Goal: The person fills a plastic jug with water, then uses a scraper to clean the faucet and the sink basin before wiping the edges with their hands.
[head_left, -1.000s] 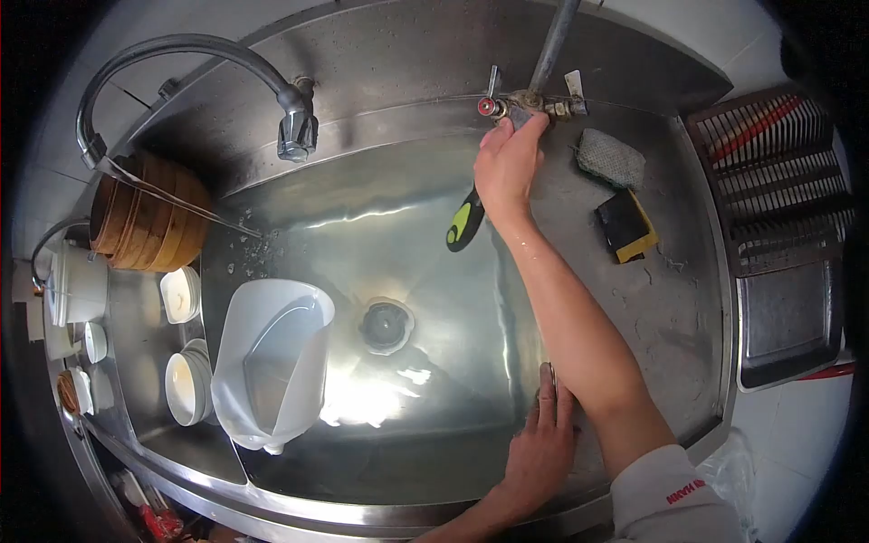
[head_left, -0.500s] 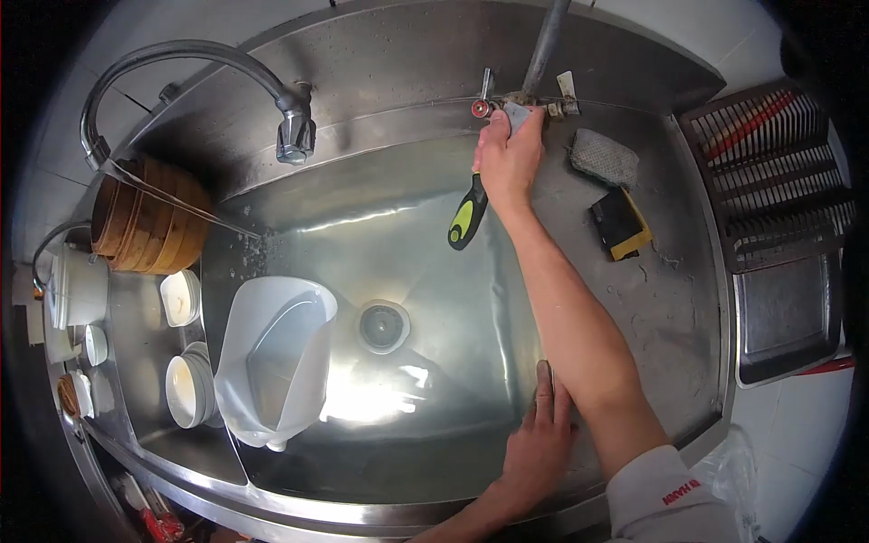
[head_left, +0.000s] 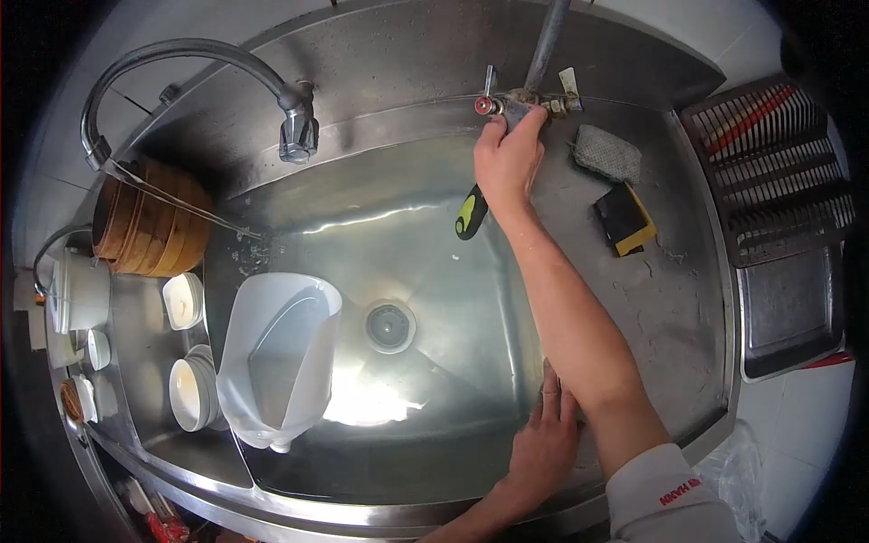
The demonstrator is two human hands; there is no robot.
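Note:
My right hand (head_left: pixel 509 172) is wrapped round a scraper (head_left: pixel 471 215) at the back of the sink. Its black-and-green handle sticks out below the fist, and its grey blade end points at the tap fitting (head_left: pixel 525 97) with the red-capped valve. Most of the grip is hidden by my fingers. Lower down, my left hand (head_left: pixel 546 445) rests flat at the right edge of the water-filled basin (head_left: pixel 434 290), fingers stretched forward and partly covered by my right forearm.
Right of the basin lie a grey scouring pad (head_left: pixel 606 154) and a black-and-yellow sponge (head_left: pixel 625 220). A cut-open white plastic jug (head_left: pixel 276 362) stands at left, near stacked bowls (head_left: pixel 190 395) and bamboo steamers (head_left: pixel 154 222). Water runs from a spout above. A slotted rack (head_left: pixel 769 172) is far right.
The view has shifted slightly. My right hand has tipped a little, so less of the scraper's handle shows below it. My left hand stays at the basin's edge.

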